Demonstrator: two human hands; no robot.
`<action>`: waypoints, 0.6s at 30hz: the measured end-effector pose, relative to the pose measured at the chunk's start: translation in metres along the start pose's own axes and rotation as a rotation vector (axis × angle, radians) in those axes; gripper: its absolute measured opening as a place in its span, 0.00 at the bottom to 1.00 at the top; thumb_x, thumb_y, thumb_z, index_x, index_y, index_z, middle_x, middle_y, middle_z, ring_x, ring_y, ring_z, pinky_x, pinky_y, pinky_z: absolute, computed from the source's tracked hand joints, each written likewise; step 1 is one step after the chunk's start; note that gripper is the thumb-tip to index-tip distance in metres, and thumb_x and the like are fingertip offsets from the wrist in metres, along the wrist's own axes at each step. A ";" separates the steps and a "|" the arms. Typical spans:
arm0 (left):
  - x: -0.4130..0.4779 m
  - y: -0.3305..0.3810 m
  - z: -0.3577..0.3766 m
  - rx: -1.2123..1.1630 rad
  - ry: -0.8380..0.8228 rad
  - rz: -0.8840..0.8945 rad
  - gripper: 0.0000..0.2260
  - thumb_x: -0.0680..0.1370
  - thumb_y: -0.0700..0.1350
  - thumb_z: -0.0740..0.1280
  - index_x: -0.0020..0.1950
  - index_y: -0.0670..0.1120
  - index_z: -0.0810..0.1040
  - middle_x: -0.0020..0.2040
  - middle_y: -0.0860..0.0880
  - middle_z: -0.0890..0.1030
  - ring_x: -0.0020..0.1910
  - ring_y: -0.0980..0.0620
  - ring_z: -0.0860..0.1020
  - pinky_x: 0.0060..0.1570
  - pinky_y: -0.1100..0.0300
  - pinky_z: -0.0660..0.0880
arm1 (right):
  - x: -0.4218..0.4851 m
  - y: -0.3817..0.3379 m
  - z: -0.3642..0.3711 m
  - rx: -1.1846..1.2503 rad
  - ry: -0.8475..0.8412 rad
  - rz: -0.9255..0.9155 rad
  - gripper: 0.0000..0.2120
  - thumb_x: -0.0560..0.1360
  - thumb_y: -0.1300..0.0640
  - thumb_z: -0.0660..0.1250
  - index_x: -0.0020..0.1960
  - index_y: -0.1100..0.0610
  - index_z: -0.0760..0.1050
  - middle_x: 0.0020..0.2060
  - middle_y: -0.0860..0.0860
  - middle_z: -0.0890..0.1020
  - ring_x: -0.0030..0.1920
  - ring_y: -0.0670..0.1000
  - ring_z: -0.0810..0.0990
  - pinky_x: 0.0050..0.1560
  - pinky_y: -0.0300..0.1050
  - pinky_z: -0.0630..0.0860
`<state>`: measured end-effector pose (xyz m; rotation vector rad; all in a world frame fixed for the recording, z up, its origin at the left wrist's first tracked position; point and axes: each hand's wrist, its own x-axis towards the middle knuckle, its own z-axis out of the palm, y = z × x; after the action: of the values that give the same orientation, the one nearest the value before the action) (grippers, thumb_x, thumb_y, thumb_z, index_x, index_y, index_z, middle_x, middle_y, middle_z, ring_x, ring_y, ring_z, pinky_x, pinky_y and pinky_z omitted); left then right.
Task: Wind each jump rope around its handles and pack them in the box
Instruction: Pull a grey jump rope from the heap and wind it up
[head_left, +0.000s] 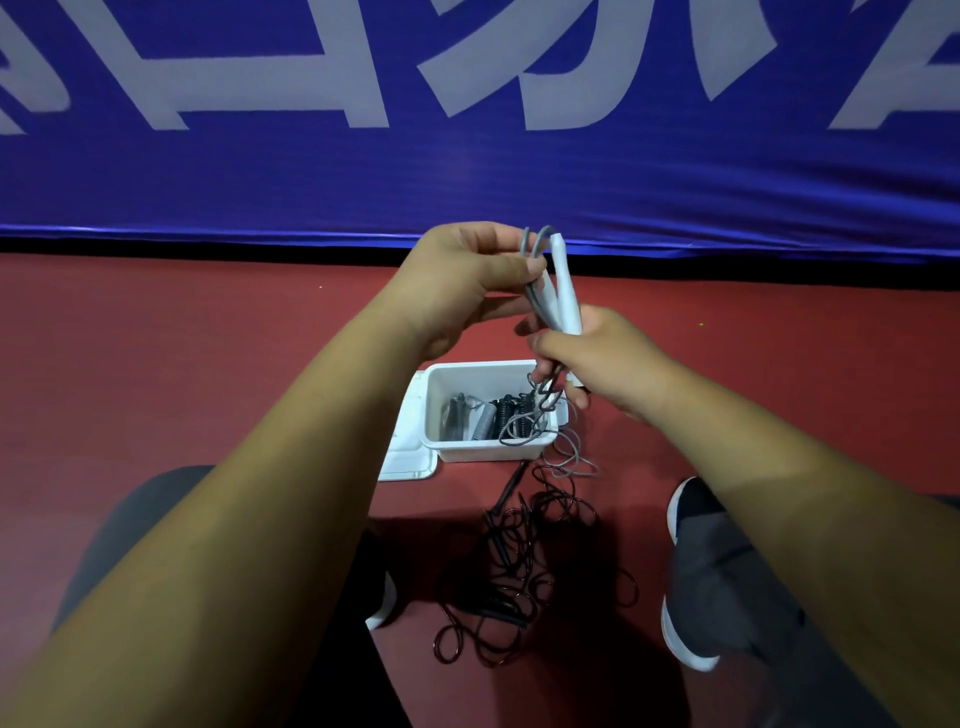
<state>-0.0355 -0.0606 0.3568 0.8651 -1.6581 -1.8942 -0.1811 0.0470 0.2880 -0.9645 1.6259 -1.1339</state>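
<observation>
My right hand (597, 356) grips the lower ends of two pale grey jump rope handles (565, 283), held upright above the box. My left hand (467, 270) pinches the grey cord (535, 244) where it loops over near the handle tops. The rest of that cord (569, 460) hangs down in coils past the box's right corner. The white box (483, 449) stands on the red floor below my hands and holds wound ropes, black and grey (501, 415). A black jump rope (519, 561) lies loose in a tangle on the floor between my feet.
The box's white lid (408, 452) lies flat at its left side. A blue banner (467, 171) with large white letters hangs along the far edge of the red floor. My knees and black shoes with white soles (691, 639) flank the tangled rope.
</observation>
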 end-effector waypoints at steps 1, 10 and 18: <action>0.000 0.000 -0.001 0.002 0.005 -0.005 0.09 0.79 0.33 0.72 0.59 0.37 0.83 0.56 0.33 0.84 0.52 0.42 0.85 0.58 0.46 0.83 | -0.003 -0.002 0.000 0.022 -0.031 -0.003 0.09 0.81 0.61 0.69 0.61 0.57 0.79 0.34 0.54 0.84 0.40 0.55 0.83 0.21 0.42 0.68; 0.001 -0.004 -0.002 -0.049 0.041 -0.040 0.07 0.79 0.33 0.72 0.57 0.35 0.82 0.49 0.37 0.85 0.51 0.42 0.86 0.51 0.53 0.84 | -0.014 -0.012 -0.003 0.112 -0.147 0.028 0.07 0.84 0.63 0.68 0.61 0.62 0.76 0.41 0.58 0.86 0.38 0.55 0.86 0.22 0.40 0.69; 0.016 -0.038 0.003 0.023 0.160 -0.166 0.11 0.86 0.46 0.62 0.60 0.41 0.80 0.50 0.44 0.85 0.47 0.47 0.86 0.58 0.46 0.83 | -0.020 -0.045 -0.021 0.256 -0.123 -0.051 0.13 0.83 0.67 0.64 0.67 0.64 0.75 0.49 0.64 0.87 0.39 0.54 0.87 0.21 0.39 0.67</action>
<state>-0.0469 -0.0643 0.3166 1.1646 -1.5567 -1.8606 -0.1906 0.0581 0.3390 -0.8941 1.3282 -1.2575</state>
